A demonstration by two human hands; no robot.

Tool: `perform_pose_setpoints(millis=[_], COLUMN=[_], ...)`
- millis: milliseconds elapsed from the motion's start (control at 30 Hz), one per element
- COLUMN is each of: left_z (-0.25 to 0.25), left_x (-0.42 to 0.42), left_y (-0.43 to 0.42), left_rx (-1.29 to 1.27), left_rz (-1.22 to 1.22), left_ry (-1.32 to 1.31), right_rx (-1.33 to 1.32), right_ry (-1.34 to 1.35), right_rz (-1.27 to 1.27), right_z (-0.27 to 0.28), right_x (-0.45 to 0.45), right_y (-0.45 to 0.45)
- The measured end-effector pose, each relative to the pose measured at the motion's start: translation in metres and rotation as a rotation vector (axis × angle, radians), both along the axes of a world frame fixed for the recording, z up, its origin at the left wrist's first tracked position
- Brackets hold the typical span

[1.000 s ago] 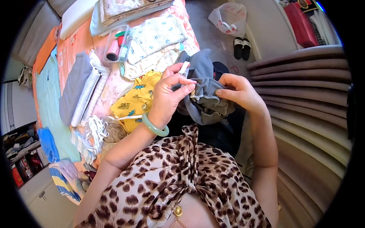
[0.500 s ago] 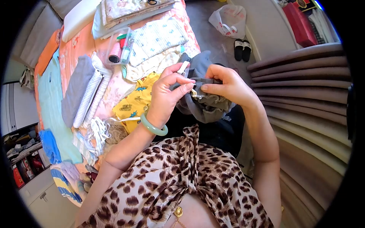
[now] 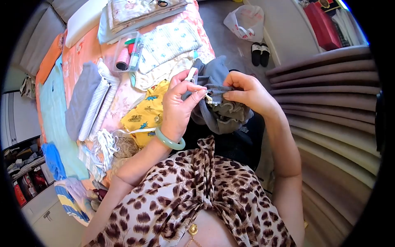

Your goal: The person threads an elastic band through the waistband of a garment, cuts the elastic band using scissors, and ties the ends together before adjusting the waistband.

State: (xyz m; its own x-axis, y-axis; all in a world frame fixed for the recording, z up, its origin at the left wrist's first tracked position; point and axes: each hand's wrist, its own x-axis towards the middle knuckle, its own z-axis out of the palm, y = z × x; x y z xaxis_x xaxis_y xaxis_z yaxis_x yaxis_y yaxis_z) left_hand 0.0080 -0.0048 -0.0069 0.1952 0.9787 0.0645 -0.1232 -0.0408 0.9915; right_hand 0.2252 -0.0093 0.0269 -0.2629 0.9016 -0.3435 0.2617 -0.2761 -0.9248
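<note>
White elastic [image 3: 191,75] sticks up between the fingers of my left hand [image 3: 181,96], whose thumb and forefinger pinch its end at the edge of a grey garment [image 3: 214,72]. The bunched garment hangs over my lap. My right hand [image 3: 249,91] is closed on the grey cloth, just right of the left fingertips. A small pale piece at the cloth's edge shows between the two hands; its detail is too small to tell. White strap runs behind my left wrist to a tangled white bundle [image 3: 105,149] on the bed. Yellow printed cloth [image 3: 144,113] lies left of my left hand.
On the bed are a clear box [image 3: 128,51] with thread spools, folded patterned cloth [image 3: 170,43], a grey folded stack [image 3: 84,96] and scissors [image 3: 163,3] on fabric. A plastic bag [image 3: 245,22] and black slippers [image 3: 260,54] are on the floor. A pleated curtain [image 3: 325,90] hangs right.
My right hand has moved left and slightly up along the grey cloth, closer to my left hand. My left hand keeps its pinch and has shifted only slightly.
</note>
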Motion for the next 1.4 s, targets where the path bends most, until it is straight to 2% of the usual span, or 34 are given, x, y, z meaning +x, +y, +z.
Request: perform_pose_setpoints(millis=[233, 333, 633, 800, 900, 1000, 1100, 1200, 1400], left_z=[-0.01, -0.012, -0.015, -0.02, -0.025, -0.028, -0.027, -0.034, -0.03], left_x=[0.002, 0.003, 0.0, 0.005, -0.003, -0.002, -0.006, -0.004, 0.006], left_y=[-0.005, -0.007, -0.02, -0.016, -0.018, -0.021, -0.02, -0.009, -0.005], left_rx=[0.044, 0.045, 0.189, 0.174, 0.192, 0.094, 0.061, -0.176, -0.428], left_rz=[0.024, -0.003, 0.1, 0.126, 0.112, 0.094, 0.092, 0.118, 0.098], left_ry=[-0.019, -0.028, 0.13, -0.014, 0.034, -0.075, -0.031, -0.374, -0.615], right_rx=[-0.091, -0.238, -0.451, -0.519, -0.481, -0.477, -0.465, -0.509, -0.377], right_ry=[0.247, 0.389, 0.657, 0.691, 0.62, 0.629, 0.631, 0.622, 0.476], right_rz=[-0.203, -0.269, -0.326, -0.318, -0.295, -0.392, -0.388, -0.332, -0.363], right_z=[-0.032, -0.038, -0.068, -0.072, -0.069, -0.082, -0.086, -0.084, -0.058], right_x=[0.01, 0.011, 0.005, 0.001, 0.007, 0.006, 0.002, -0.008, -0.008], right_y=[-0.005, -0.007, -0.01, -0.005, 0.0, 0.004, 0.009, 0.004, -0.002])
